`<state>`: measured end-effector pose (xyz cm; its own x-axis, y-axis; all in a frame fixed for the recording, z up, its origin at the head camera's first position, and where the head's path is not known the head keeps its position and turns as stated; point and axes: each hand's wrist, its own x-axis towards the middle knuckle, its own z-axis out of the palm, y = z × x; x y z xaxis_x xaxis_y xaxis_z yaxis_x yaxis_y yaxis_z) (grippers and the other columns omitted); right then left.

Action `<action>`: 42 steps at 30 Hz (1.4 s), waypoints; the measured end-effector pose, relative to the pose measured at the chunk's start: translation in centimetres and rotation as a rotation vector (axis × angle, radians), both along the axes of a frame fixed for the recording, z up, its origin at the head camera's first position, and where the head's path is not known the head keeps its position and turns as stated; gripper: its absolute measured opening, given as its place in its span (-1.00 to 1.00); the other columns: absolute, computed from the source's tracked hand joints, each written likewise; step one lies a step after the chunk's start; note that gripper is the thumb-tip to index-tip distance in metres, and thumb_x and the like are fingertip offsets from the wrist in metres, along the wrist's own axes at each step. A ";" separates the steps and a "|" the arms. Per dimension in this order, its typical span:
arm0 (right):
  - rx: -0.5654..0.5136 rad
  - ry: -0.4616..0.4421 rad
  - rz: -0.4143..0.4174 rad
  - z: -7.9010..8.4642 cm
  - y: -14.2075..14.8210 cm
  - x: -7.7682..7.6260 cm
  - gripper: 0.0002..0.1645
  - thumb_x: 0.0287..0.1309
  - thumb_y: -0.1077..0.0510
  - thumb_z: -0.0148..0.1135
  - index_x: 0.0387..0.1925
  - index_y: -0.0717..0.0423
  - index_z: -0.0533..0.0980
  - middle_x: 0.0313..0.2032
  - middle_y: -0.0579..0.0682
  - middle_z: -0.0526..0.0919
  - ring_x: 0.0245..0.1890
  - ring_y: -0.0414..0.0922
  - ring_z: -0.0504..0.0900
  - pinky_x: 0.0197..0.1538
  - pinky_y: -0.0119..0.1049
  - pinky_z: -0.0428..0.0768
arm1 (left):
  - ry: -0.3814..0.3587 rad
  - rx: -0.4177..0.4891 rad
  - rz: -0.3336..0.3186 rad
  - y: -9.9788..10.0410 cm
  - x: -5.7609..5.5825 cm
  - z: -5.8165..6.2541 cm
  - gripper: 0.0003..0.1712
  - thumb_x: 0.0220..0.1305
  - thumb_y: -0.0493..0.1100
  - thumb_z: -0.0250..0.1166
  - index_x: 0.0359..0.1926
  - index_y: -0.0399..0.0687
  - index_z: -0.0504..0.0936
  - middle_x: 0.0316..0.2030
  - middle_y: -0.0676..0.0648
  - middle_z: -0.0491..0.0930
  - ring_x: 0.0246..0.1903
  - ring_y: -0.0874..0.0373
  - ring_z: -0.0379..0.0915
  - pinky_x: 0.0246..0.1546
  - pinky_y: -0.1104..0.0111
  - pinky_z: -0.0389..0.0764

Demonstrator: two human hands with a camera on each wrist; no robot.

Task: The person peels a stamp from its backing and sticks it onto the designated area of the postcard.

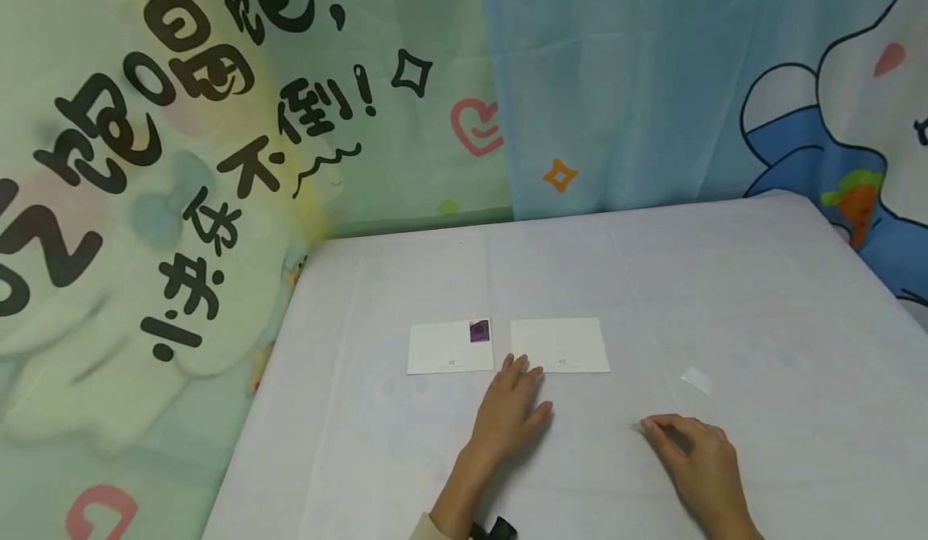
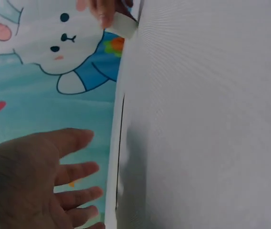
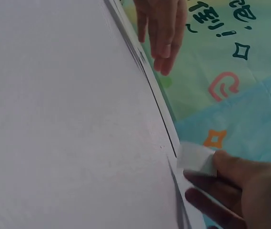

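Two white envelope-like cards lie side by side on the table. The left card (image 1: 438, 351) bears a purple stamp (image 1: 479, 330) at its upper right corner; the right card (image 1: 558, 342) has only small print low on it. My left hand (image 1: 511, 411) spreads its fingers, and their tips are at the right card's lower left corner. My right hand (image 1: 696, 459), to the right and nearer, pinches a small white stamp-sized piece of paper (image 3: 196, 157) between thumb and forefinger. Its other face is hidden in the right wrist view.
A small pale slip (image 1: 698, 380) lies just beyond my right hand. White cloth covers the table (image 1: 348, 443). Printed curtains (image 1: 616, 81) hang behind and along the left side. A black object (image 1: 500, 529) shows by the left wrist.
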<state>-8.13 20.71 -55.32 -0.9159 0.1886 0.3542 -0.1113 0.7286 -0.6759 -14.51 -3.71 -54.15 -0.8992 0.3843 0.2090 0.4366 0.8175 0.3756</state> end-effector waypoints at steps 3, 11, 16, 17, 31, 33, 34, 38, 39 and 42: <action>-0.018 -0.018 0.043 1.0 -0.2 0.0 -0.85 0.04 0.12 0.34 -0.41 0.14 0.63 -0.40 0.07 0.69 -0.29 0.14 0.57 -0.14 0.03 0.32 | -0.010 0.033 -0.015 0.4 0.6 1.0 -0.55 0.22 0.04 0.22 0.08 -0.04 0.53 0.10 -0.07 0.48 0.18 0.00 0.28 0.11 0.20 0.34; -0.085 -0.039 0.109 4.4 -1.9 -0.5 -0.89 0.06 0.11 0.32 -0.41 0.08 0.62 -0.44 -0.02 0.67 -0.27 0.10 0.55 -0.13 0.09 0.34 | -0.217 0.261 -0.150 1.5 2.0 3.2 -0.65 0.32 0.08 0.08 -0.02 0.05 0.60 -0.22 0.19 0.63 -0.10 0.33 0.49 -0.13 0.43 0.47; -0.115 -0.026 0.130 6.3 -3.1 -0.7 -0.93 0.07 0.12 0.31 -0.44 0.04 0.62 -0.45 -0.09 0.65 -0.28 -0.03 0.49 -0.19 -0.04 0.32 | -0.295 0.419 -0.252 1.9 2.6 4.5 -0.64 0.36 0.11 0.02 -0.09 0.06 0.62 -0.21 0.22 0.61 -0.12 0.42 0.46 -0.13 0.43 0.48; -0.116 -0.019 0.133 6.6 -3.3 -0.7 -0.94 0.06 0.13 0.32 -0.45 0.02 0.61 -0.46 -0.12 0.64 -0.29 -0.06 0.47 -0.20 -0.07 0.31 | -0.297 0.440 -0.260 1.9 2.7 4.8 -0.63 0.35 0.11 0.02 -0.11 0.05 0.63 -0.22 0.23 0.61 -0.13 0.43 0.46 -0.13 0.44 0.48; -0.149 0.093 0.140 9.2 -4.9 -0.7 -0.90 -0.06 0.22 0.40 -0.48 -0.02 0.61 -0.50 -0.25 0.60 -0.33 -0.30 0.42 -0.22 -0.29 0.27 | -0.176 0.597 -0.272 1.8 3.5 6.9 -0.77 0.28 -0.04 0.18 -0.34 -0.05 0.68 -0.38 0.17 0.64 -0.27 0.49 0.47 -0.24 0.59 0.45; -0.153 0.091 0.139 9.3 -5.0 -0.7 -0.91 -0.05 0.22 0.39 -0.48 -0.01 0.61 -0.50 -0.24 0.60 -0.33 -0.30 0.42 -0.22 -0.29 0.28 | -0.179 0.605 -0.273 1.7 3.5 6.9 -0.77 0.28 -0.03 0.18 -0.34 -0.05 0.67 -0.40 0.17 0.64 -0.28 0.49 0.47 -0.24 0.58 0.46; -0.153 0.088 0.137 9.3 -5.0 -0.7 -0.92 -0.04 0.21 0.39 -0.47 -0.01 0.61 -0.50 -0.24 0.60 -0.32 -0.29 0.42 -0.21 -0.29 0.28 | -0.181 0.610 -0.273 1.7 3.5 6.9 -0.78 0.28 -0.04 0.18 -0.34 -0.05 0.67 -0.40 0.17 0.64 -0.28 0.49 0.47 -0.24 0.57 0.47; -0.158 0.079 0.132 9.2 -5.1 -0.6 -0.93 -0.03 0.20 0.38 -0.46 0.00 0.62 -0.49 -0.23 0.60 -0.32 -0.28 0.42 -0.21 -0.28 0.28 | -0.187 0.625 -0.272 1.7 3.4 6.8 -0.82 0.27 -0.09 0.19 -0.33 -0.05 0.66 -0.43 0.16 0.64 -0.32 0.50 0.47 -0.29 0.53 0.50; -0.159 0.077 0.131 9.2 -5.1 -0.7 -0.93 -0.03 0.20 0.38 -0.45 0.00 0.62 -0.49 -0.23 0.60 -0.32 -0.28 0.42 -0.21 -0.28 0.28 | -0.189 0.628 -0.271 1.7 3.4 6.7 -0.83 0.27 -0.10 0.19 -0.33 -0.06 0.66 -0.43 0.15 0.64 -0.33 0.50 0.47 -0.30 0.52 0.51; -0.162 0.076 0.126 9.1 -5.1 -0.7 -0.94 -0.02 0.20 0.38 -0.45 0.00 0.62 -0.49 -0.23 0.60 -0.32 -0.28 0.42 -0.20 -0.28 0.28 | -0.196 0.633 -0.270 1.7 3.4 6.8 -0.83 0.28 -0.10 0.19 -0.32 -0.06 0.65 -0.44 0.15 0.64 -0.34 0.50 0.47 -0.31 0.48 0.52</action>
<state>-8.78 15.57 -46.20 -0.9079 0.1341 0.3972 -0.2496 0.5884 -0.7691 -11.14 -2.02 -47.40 -0.8335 0.4577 0.3095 0.4688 0.2894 0.8345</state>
